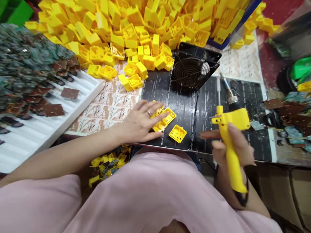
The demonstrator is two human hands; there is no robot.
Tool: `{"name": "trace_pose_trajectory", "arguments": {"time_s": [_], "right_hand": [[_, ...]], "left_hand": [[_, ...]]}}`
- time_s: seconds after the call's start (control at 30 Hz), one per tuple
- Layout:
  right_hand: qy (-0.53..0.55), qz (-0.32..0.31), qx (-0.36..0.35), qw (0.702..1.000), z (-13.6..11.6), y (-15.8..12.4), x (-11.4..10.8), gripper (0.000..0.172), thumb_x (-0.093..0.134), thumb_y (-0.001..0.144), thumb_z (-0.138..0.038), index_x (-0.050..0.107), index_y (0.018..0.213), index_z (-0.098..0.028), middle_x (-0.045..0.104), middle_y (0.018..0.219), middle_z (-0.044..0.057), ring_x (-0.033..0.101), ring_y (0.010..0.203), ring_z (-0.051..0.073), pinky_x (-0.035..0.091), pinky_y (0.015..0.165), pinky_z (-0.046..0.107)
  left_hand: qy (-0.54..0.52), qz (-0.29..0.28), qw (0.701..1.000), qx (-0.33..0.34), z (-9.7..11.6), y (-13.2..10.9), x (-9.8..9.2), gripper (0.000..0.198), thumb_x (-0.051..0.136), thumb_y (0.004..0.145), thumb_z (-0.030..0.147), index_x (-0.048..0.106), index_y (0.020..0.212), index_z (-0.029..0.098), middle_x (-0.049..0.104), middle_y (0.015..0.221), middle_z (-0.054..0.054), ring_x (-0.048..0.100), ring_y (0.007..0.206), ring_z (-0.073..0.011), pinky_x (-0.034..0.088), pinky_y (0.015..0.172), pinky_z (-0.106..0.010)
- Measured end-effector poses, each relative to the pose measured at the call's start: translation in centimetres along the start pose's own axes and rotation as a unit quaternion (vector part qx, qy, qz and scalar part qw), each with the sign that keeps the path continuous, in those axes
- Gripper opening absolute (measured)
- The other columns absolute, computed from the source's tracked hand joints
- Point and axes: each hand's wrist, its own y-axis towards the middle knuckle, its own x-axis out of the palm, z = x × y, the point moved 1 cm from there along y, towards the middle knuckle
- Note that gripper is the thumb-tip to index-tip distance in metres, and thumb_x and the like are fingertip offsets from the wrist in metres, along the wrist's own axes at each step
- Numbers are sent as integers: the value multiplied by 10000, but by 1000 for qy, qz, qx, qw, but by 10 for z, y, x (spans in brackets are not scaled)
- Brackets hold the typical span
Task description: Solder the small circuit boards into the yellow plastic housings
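Observation:
My left hand [141, 121] lies on the black mat [184, 100] with its fingers stretched over a few small yellow plastic housings [163, 119]; a ring shows on one finger. One more yellow housing [178, 133] sits loose just to the right of that hand. My right hand [233, 145] is closed round the handle of a yellow pistol-shaped hand tool [229, 129], held upright above the mat's front edge with its tip pointing left.
A big heap of yellow housings [145, 29] fills the back of the table. A black fan [191, 69] stands behind the mat. A white tray [36, 129] with circuit boards [29, 68] lies on the left; more boards [291, 119] right. A soldering iron [228, 92] rests near the fan.

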Motion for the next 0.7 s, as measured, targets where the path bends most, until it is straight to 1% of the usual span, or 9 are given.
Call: {"name": "trace_pose_trajectory", "arguments": {"time_s": [0.1,0.2,0.27,0.33,0.4,0.47,0.53,0.6,0.7], "right_hand": [[8,-103,-42,994,-5,4,13,350,758,1049,-218,724,1386,-307,858,998,-23,817,764,149,665,762,222],[17,-182,-69,981,-6,4,29,358,813,1021,-455,702,1299,-260,848,1134,61,841,975,226,692,844,318],[-10,-215,-101,971,-7,1,39,356,794,1032,-479,668,1278,-255,829,1084,56,824,973,228,687,860,344],[-59,-209,-121,969,-10,-3,46,212,733,1067,-336,647,1248,-267,803,1001,16,794,870,189,654,804,306],[-108,-167,-110,974,-11,-7,47,193,700,1061,-221,644,1240,-267,772,924,-6,738,743,167,583,693,280],[-160,-135,-95,973,-11,-8,43,207,732,1060,-266,652,1251,-252,744,865,0,671,641,169,495,600,295],[-205,-135,-88,965,-10,-6,33,305,777,1049,-438,660,1253,-244,720,821,8,644,607,187,472,594,325],[-207,-159,-83,962,-7,-2,22,464,801,999,-600,648,1273,-257,740,864,22,708,692,226,547,708,370],[-114,-223,-79,965,1,4,14,497,813,993,-585,599,1333,-291,799,1161,73,799,1087,320,596,1052,529]], "left_hand": [[-13,-38,999,-29,-12,-16,-1,585,503,1133,556,665,1537,166,688,1559,-208,612,1471,-402,504,1180,-569],[-4,-75,995,-68,-23,-20,-10,517,520,1131,482,652,1545,204,674,1591,-169,596,1501,-400,443,1251,-617],[13,-76,994,-82,-24,-11,-19,495,542,1115,459,652,1532,216,633,1643,-162,547,1554,-422,320,1313,-718],[14,-87,994,-70,-18,7,-26,526,535,1112,469,627,1558,206,592,1685,-165,501,1597,-427,252,1335,-753],[10,-125,990,-69,-6,31,-26,567,487,1131,477,590,1601,177,600,1675,-180,526,1575,-414,303,1320,-725],[23,-175,980,-93,6,53,-21,606,457,1144,502,599,1587,112,699,1533,-223,607,1469,-418,376,1269,-700],[35,-210,972,-100,13,66,-17,594,469,1139,487,655,1512,64,784,1325,-240,669,1342,-422,446,1195,-663],[5,-231,972,-48,14,67,-15,466,549,1092,366,717,1456,128,812,1273,-200,702,1268,-403,501,1116,-603],[-116,-215,967,78,9,51,-19,473,601,969,119,805,1334,340,756,1511,-60,700,1350,-318,479,1168,-548]]}}
